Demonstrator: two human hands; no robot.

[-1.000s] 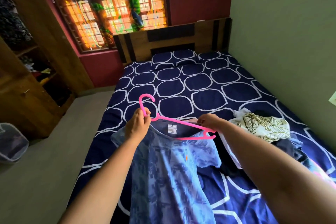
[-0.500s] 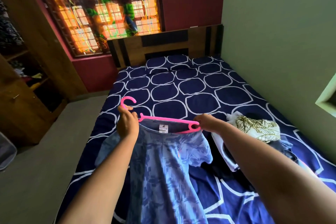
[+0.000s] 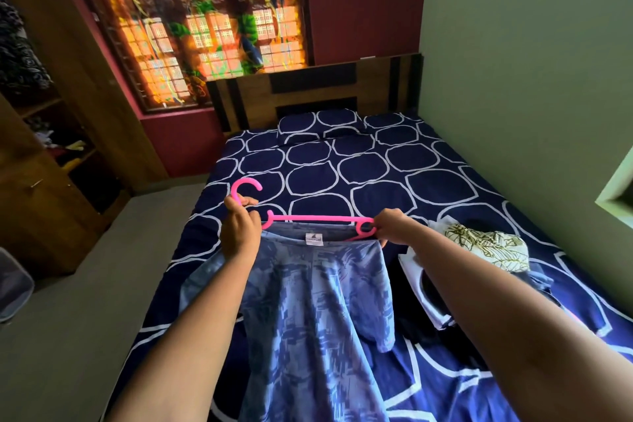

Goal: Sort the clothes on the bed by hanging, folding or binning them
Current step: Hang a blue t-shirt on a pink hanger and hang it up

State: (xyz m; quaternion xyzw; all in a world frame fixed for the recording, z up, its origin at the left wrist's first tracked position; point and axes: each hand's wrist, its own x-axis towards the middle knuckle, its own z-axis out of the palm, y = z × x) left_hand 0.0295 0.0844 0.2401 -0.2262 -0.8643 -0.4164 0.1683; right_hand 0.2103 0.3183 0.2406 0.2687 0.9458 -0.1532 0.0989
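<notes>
vs 1 s ago: pink hanger (image 3: 318,217) has gone from sloping down to the right to near level. Right hand (image 3: 394,228) has shifted from the upper bar out to the hanger's right end loop. Blue shirt (image 3: 318,301) hangs straighter, with its right sleeve drooping down instead of spread sideways. Grey bin (image 3: 13,288) has slid mostly out of frame at left.

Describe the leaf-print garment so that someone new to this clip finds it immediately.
Start at the bed with the navy, white-ringed sheet. On its right side, by the green wall, lies a heap of clothes. The leaf-print garment tops it: cream with olive leaf outlines, unlike the dark pieces beneath and the blue shirt on the pink hanger.
</notes>
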